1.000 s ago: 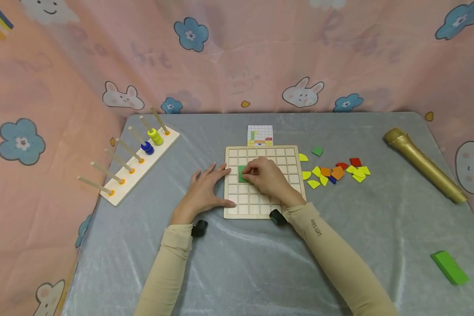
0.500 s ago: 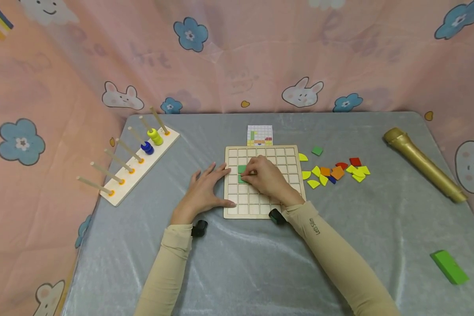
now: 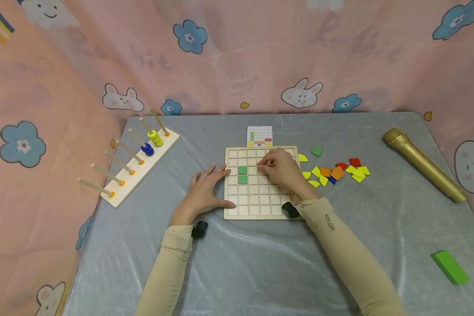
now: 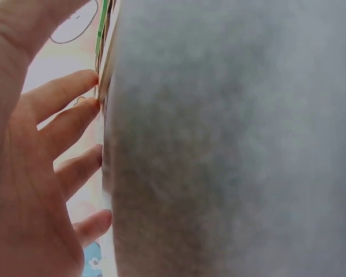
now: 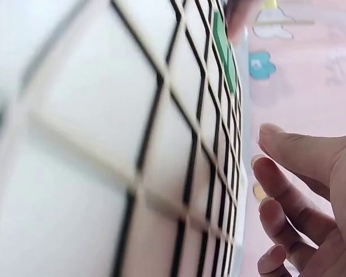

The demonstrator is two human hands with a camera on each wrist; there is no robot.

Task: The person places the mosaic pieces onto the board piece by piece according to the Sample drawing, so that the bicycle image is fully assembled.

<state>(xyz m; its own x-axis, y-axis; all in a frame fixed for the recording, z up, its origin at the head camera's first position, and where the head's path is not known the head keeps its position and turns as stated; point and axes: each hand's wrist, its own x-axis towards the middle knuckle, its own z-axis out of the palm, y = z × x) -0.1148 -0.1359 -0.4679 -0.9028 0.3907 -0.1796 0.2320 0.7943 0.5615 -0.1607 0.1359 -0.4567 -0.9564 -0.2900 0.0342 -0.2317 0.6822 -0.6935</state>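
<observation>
A wooden grid board [image 3: 253, 200] lies flat on the grey-covered table. Two green square tiles [image 3: 242, 174] fill neighbouring cells, one above the other, left of the board's middle. My left hand [image 3: 201, 193] lies at the board's left edge with spread fingers; fingertips and thumb touch the frame. Over the board's right half hovers my right hand [image 3: 281, 170], its fingers loosely bent. In the right wrist view the thumb [image 5: 303, 154] and forefinger stand slightly apart, with nothing visible between them. Behind the board lies a small printed pattern card [image 3: 260, 135].
Loose yellow, orange, red and blue tiles [image 3: 337, 173] lie right of the board, with a green tile [image 3: 317, 151] behind them. A peg stand [image 3: 136, 169] with blue and yellow rings stands left. Farther right are a gold microphone [image 3: 422, 164] and a green block [image 3: 450, 267].
My right hand has come off the green tiles and moved right and slightly back, leaving both in full view. The left hand stays at the board's edge.
</observation>
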